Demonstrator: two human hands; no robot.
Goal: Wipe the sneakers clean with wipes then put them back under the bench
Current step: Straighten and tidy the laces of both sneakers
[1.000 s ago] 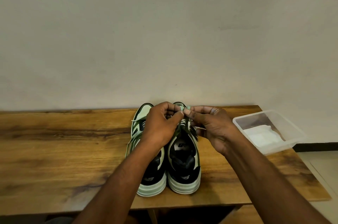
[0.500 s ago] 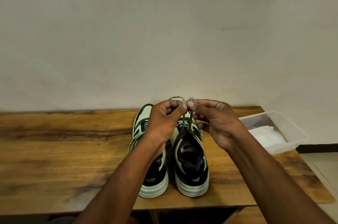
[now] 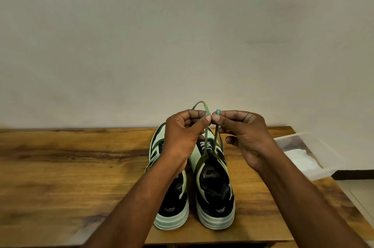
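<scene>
Two green, black and pale-mint sneakers stand side by side on the wooden bench, heels toward me. The right sneaker shows fully; my forearm covers much of the left sneaker. My left hand and my right hand are raised above the right sneaker's tongue, thumbs nearly touching. Each pinches one end of its green shoelace, pulled up taut. A loop of lace arcs over my left fingers.
A clear plastic container with white wipes inside sits at the bench's right end, partly over the edge. A plain wall rises directly behind the bench. Tiled floor shows at the lower right.
Both hands have risen from the right sneaker's tongue, drawing the lace ends upward and taut. The view has shifted slightly, with the sneakers sitting lower in it.
</scene>
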